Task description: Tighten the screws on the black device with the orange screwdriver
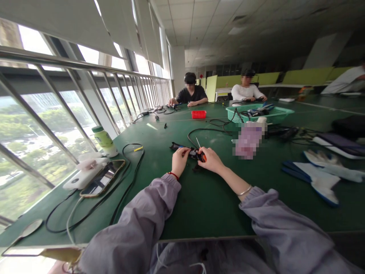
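Note:
A dark elongated device (193, 153) with an orange part lies low over the green table (199, 213), between my two hands. My left hand (180, 161), with a red string at the wrist, has its thumb and fingertips pinched at the device's middle. My right hand (210, 160) is closed around the orange end at the right. A thin light rod (197, 142) sticks up beside the right fingers. A black cable runs from near the device toward the green basket. Small dark pieces lie under the device.
A phone (103, 179), a white power bank (82, 177), cables and a green bottle (105, 141) stand left. Farther off are a red tray (199, 114) and a green basket (281, 114). Gloves (316, 177) lie right. Several people sit beyond.

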A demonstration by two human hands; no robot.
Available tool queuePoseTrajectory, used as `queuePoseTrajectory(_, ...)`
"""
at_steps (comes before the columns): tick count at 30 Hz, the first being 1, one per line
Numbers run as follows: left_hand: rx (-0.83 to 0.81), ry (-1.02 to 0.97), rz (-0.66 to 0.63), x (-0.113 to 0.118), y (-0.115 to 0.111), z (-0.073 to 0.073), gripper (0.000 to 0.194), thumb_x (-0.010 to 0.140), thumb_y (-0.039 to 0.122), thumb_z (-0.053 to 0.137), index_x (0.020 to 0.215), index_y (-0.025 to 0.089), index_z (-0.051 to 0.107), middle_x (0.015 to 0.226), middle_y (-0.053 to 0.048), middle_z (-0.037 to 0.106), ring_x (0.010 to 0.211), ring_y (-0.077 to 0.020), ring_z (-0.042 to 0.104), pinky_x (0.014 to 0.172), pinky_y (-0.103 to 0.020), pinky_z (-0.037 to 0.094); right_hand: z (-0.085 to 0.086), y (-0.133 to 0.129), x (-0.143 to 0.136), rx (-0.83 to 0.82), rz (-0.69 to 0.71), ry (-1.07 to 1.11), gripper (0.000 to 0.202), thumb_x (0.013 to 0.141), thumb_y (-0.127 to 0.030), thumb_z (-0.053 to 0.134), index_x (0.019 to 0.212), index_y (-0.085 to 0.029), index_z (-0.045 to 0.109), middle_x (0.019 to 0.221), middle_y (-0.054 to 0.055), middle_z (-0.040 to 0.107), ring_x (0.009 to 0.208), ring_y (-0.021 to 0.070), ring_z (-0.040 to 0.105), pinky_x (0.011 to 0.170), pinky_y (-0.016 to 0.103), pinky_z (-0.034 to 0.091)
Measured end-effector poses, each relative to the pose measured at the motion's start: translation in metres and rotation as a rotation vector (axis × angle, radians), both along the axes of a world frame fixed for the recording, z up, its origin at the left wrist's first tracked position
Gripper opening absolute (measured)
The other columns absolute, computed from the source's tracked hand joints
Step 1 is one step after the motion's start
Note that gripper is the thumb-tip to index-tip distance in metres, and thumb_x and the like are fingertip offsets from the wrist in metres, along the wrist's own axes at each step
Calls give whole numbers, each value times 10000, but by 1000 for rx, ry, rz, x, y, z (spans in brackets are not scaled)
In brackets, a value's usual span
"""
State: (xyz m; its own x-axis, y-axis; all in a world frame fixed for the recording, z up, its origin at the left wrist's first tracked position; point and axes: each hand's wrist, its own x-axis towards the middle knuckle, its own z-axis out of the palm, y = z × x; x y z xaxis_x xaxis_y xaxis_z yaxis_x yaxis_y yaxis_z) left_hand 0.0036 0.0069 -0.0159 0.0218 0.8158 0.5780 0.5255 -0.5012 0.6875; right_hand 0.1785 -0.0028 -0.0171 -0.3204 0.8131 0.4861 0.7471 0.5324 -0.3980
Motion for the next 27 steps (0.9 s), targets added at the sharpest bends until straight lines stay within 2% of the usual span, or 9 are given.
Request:
queuePoseTrajectory(7,-8,48,56,1,6,-3,158,828,197,522,836,163,676,848,-42,656,750,-124,597,731,-257,498,2,-3,0,0,28,-9,281,668,-261,596,920,-226,475,991,46,611,892,220,510,797,345,427)
queuePoseTrajectory(19,-32,117,63,5,6,-2,146,816,219,536,817,176,676,851,-37,648,740,-124,592,720,-251,487,1,-1,2,0,34,-14,275,680,-270,590,927,-227,477,993,45,611,895,218,513,784,338,437)
queuePoseTrajectory(27,-135,64,127,-1,8,-3,120,784,224,553,872,178,620,817,-15,654,705,-115,581,687,-246,480,2,-2,4,-12,49,-18,281,691,-279,595,942,-225,481,1004,42,612,907,214,509,803,338,438)
